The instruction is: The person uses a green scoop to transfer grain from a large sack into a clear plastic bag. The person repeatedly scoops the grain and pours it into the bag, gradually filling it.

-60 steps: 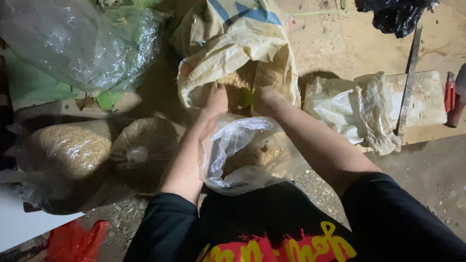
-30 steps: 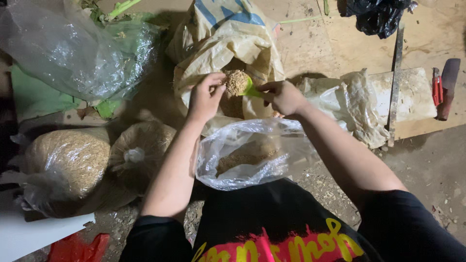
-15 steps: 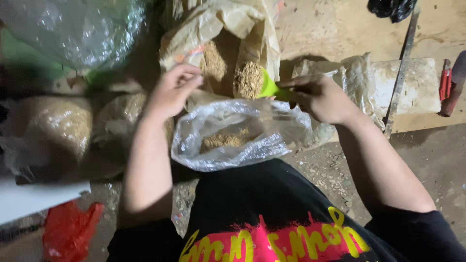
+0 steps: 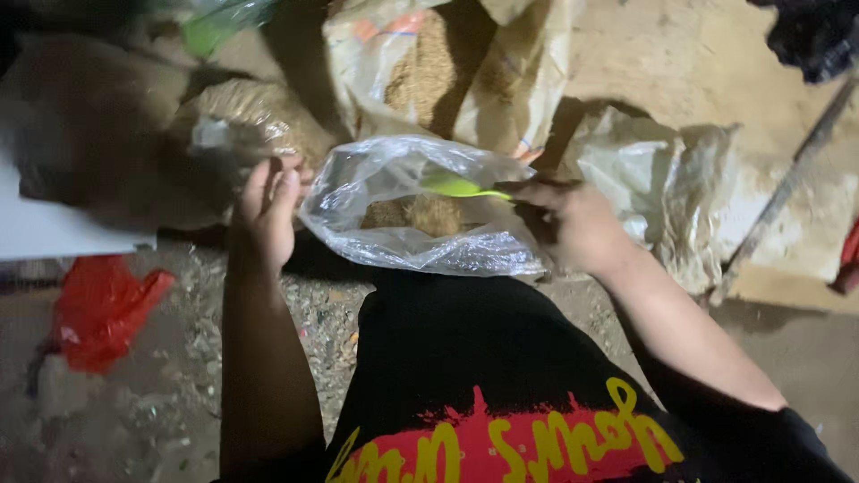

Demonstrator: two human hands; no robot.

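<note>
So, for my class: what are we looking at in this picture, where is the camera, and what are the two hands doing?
There is no machine here. A person wears a camera on the head, so the picture looks down over the chest and arms at the ground in front. The left hand grips the rim of a clear plastic bag and holds it open. The right hand holds a small green scoop over the bag's mouth. Some tan, crumbly material already lies inside the bag. Just beyond stands an open woven sack of the same kind of stuff. To the left lies a filled clear bag, and lower left a red plastic bag on the dirt ground. To the right is crumpled pale plastic.
</note>
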